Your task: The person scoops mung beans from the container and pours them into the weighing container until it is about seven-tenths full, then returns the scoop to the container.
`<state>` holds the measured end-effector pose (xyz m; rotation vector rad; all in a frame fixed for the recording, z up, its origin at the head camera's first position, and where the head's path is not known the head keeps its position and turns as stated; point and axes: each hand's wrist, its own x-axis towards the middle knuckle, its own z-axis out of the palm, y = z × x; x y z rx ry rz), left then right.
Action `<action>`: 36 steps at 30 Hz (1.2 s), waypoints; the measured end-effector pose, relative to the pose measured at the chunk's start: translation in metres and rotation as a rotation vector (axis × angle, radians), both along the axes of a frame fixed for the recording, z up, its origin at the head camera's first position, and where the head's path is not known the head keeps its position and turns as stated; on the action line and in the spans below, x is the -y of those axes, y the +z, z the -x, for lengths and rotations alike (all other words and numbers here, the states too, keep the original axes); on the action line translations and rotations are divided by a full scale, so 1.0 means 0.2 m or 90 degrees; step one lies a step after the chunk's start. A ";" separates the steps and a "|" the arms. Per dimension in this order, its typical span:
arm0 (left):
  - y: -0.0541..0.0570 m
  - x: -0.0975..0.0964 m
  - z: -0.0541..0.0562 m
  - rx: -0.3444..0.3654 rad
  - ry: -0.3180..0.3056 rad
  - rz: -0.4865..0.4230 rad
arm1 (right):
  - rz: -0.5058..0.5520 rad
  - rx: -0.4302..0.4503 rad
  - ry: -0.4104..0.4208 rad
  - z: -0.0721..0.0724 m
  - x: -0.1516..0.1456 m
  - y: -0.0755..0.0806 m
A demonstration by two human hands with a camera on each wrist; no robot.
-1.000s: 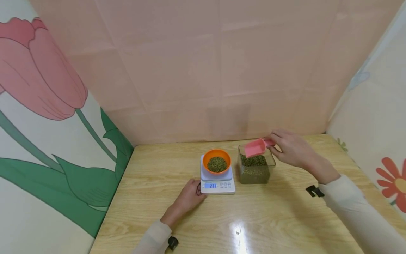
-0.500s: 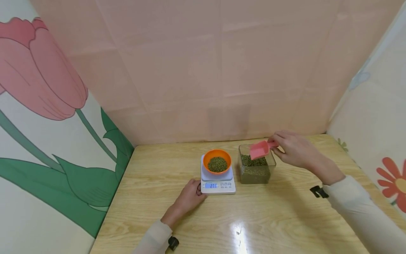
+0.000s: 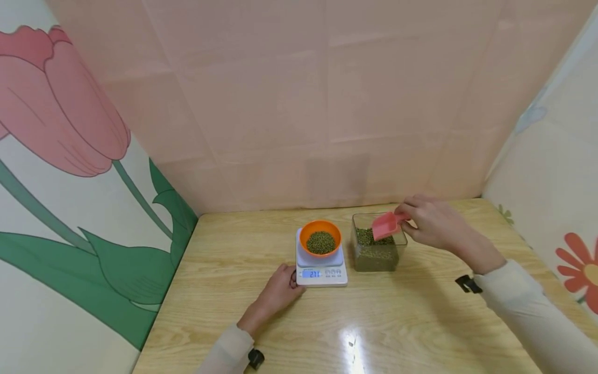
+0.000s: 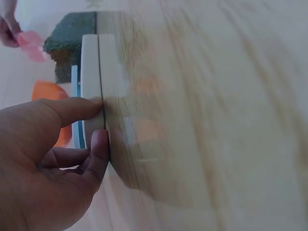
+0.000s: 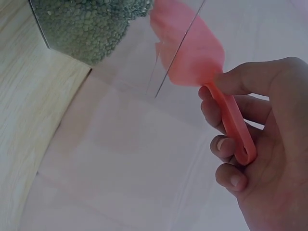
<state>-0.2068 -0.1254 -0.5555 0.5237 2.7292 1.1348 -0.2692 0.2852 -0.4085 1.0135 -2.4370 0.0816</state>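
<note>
A white kitchen scale (image 3: 322, 279) carries an orange bowl (image 3: 306, 227) with green beans (image 3: 321, 242) in it. Its lit display seems to read 271, with any decimal point too small to tell. At the scale's front left corner, my left hand (image 3: 282, 287) holds the edge between thumb and curled fingers, close up in the left wrist view. To the right, my right hand (image 3: 432, 222) grips a pink scoop (image 3: 385, 225) by its handle (image 5: 236, 127). The scoop tilts down into a clear box (image 3: 375, 267) of green beans, its lip at or just over them.
Everything stands on a wood-grain table (image 3: 243, 239), near its back edge. Behind rises a pinkish covered wall (image 3: 261, 104). Side walls with painted flowers flank the table. The box stands close beside the scale with a narrow gap between.
My right hand has moved the pink scoop a little right and lower, down into the clear box. My left hand and the scale stay put, and the display reading looks the same.
</note>
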 end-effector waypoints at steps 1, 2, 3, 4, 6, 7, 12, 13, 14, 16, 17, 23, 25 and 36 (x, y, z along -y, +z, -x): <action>0.00 0.00 0.00 0.000 0.001 0.000 | -0.004 -0.001 -0.001 0.00 0.00 0.00; 0.00 0.00 0.00 0.001 0.002 0.001 | -0.007 -0.002 -0.001 0.00 0.00 -0.01; 0.00 0.00 0.00 0.001 0.004 0.003 | -0.010 -0.004 -0.001 0.00 0.01 -0.01; 0.00 0.00 0.00 0.000 0.005 0.004 | -0.012 -0.006 -0.002 0.00 0.01 -0.01; 0.00 0.00 0.00 -0.003 0.004 0.005 | -0.018 -0.009 -0.005 0.00 0.02 -0.01; 0.00 0.00 0.00 -0.004 0.003 0.004 | -0.021 -0.008 -0.007 0.00 0.02 -0.01; 0.00 0.00 0.00 -0.004 0.005 0.006 | -0.032 0.015 -0.026 -0.01 0.03 0.00; 0.00 0.00 0.00 -0.005 0.004 0.005 | -0.036 0.018 -0.028 -0.01 0.03 0.00; 0.00 0.00 0.00 -0.006 0.005 0.007 | -0.039 0.021 -0.030 -0.01 0.03 0.00; -0.01 0.00 0.01 -0.009 0.005 0.008 | -0.047 0.021 -0.031 0.00 0.04 0.00; 0.00 0.00 0.01 -0.009 0.006 0.007 | -0.051 0.019 -0.029 0.00 0.04 -0.01; 0.00 0.00 0.01 -0.010 0.008 0.008 | -0.051 0.018 -0.024 0.00 0.05 -0.04; 0.00 0.00 0.00 -0.010 0.007 0.009 | -0.051 0.025 -0.025 0.00 0.05 -0.04; 0.00 0.00 0.01 -0.008 0.003 0.007 | -0.054 0.042 -0.032 0.01 0.08 -0.08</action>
